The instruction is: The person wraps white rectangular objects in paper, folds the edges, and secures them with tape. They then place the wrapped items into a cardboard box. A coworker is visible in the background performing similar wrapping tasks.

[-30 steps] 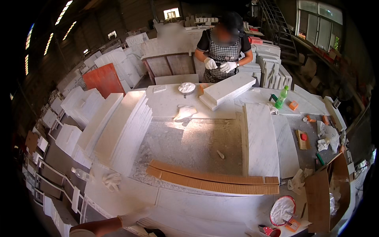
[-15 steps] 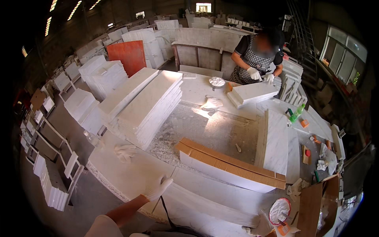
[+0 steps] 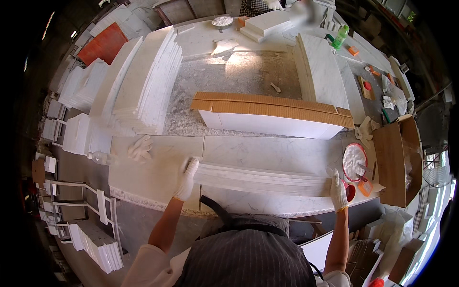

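A low stack of long white marble slabs [image 3: 263,179] lies across the worktable in front of me. My left hand [image 3: 188,180], in a white knitted glove, grips the stack's left end. My right hand [image 3: 339,192], gloved too, holds its right end, with the thumb at the upper edge. Just right of that hand is a red-rimmed bowl of white paste [image 3: 355,161] with a tool in it. A red cup [image 3: 350,193] and an orange block [image 3: 365,187] sit close by.
Beyond the slabs stands a white panel topped with corrugated cardboard [image 3: 272,105]. Tall marble stacks [image 3: 143,81] rise at left, near loose gloves [image 3: 140,149] and a clear bottle [image 3: 99,158]. An open cardboard box [image 3: 394,162] is at right. Across the table, a co-worker's gloved hand [image 3: 274,4] shows.
My view has tipped downward and turned. My right hand, barely visible at the lower edge before, is now on the slabs' right end; my left hand is at the left end.
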`<control>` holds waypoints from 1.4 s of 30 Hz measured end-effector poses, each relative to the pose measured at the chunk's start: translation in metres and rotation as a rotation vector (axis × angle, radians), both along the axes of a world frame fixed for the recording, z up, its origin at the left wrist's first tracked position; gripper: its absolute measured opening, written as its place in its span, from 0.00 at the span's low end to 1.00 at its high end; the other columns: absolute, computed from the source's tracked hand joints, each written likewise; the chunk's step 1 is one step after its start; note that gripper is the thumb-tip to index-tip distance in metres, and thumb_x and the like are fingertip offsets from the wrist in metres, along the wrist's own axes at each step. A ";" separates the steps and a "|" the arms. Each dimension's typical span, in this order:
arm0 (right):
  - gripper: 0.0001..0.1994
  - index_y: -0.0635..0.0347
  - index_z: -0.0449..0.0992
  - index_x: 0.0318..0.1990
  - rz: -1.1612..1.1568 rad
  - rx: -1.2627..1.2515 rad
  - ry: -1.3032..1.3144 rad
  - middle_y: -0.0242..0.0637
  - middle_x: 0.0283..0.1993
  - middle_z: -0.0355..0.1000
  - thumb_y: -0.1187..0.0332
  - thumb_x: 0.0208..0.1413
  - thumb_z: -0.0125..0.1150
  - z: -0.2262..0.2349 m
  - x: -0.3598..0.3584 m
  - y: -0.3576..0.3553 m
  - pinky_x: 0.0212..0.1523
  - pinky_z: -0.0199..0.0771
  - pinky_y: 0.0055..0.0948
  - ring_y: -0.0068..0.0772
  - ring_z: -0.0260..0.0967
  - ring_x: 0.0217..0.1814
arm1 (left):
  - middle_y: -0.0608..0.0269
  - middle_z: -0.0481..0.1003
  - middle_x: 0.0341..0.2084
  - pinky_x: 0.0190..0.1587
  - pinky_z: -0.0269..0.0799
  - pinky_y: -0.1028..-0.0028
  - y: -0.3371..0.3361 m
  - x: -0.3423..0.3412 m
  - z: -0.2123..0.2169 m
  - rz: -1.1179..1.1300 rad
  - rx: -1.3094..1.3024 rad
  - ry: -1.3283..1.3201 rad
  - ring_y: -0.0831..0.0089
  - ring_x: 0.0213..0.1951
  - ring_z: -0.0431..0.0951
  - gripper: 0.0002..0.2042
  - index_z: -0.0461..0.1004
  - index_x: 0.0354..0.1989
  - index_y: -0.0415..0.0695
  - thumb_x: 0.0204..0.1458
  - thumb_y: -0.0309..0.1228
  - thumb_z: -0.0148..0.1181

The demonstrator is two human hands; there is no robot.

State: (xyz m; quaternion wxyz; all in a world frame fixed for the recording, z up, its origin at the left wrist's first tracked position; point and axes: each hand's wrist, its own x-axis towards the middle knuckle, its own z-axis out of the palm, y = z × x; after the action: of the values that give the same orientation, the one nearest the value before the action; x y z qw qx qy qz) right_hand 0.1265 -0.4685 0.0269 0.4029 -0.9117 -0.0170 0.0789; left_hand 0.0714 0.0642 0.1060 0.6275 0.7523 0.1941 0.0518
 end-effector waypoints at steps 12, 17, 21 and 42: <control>0.33 0.63 0.52 0.72 -0.213 1.144 0.193 0.45 0.75 0.52 0.46 0.71 0.33 0.009 -0.002 0.049 0.75 0.44 0.40 0.41 0.45 0.77 | 0.54 0.68 0.61 0.67 0.55 0.68 0.004 0.002 -0.003 -0.040 -0.005 -0.055 0.67 0.64 0.65 0.20 0.62 0.64 0.38 0.68 0.34 0.44; 0.30 0.65 0.51 0.72 -0.091 1.035 0.035 0.47 0.74 0.52 0.53 0.72 0.37 -0.028 -0.007 0.045 0.75 0.44 0.39 0.41 0.46 0.78 | 0.52 0.60 0.67 0.70 0.49 0.66 0.004 0.003 0.000 -0.104 0.001 -0.063 0.64 0.68 0.59 0.24 0.54 0.70 0.37 0.69 0.34 0.42; 0.32 0.64 0.51 0.73 -0.157 1.113 0.069 0.48 0.74 0.54 0.58 0.66 0.49 -0.039 0.000 0.038 0.74 0.48 0.39 0.42 0.50 0.76 | 0.52 0.56 0.70 0.71 0.47 0.65 0.004 0.002 -0.006 -0.101 -0.078 -0.094 0.63 0.70 0.57 0.26 0.49 0.72 0.37 0.69 0.35 0.38; 0.30 0.60 0.59 0.71 -0.182 0.815 0.117 0.36 0.50 0.73 0.58 0.64 0.54 -0.024 0.011 0.049 0.50 0.72 0.25 0.23 0.69 0.46 | 0.51 0.63 0.65 0.71 0.47 0.66 0.010 0.011 -0.006 -0.103 -0.148 -0.023 0.64 0.67 0.60 0.26 0.56 0.69 0.35 0.70 0.41 0.34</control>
State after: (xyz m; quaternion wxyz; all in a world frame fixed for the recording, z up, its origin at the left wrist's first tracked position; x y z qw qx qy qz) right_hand 0.1373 -0.4196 0.0026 0.7363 -0.6694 0.0566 0.0813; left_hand 0.0824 0.0743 0.0996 0.6853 0.7123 0.1510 0.0136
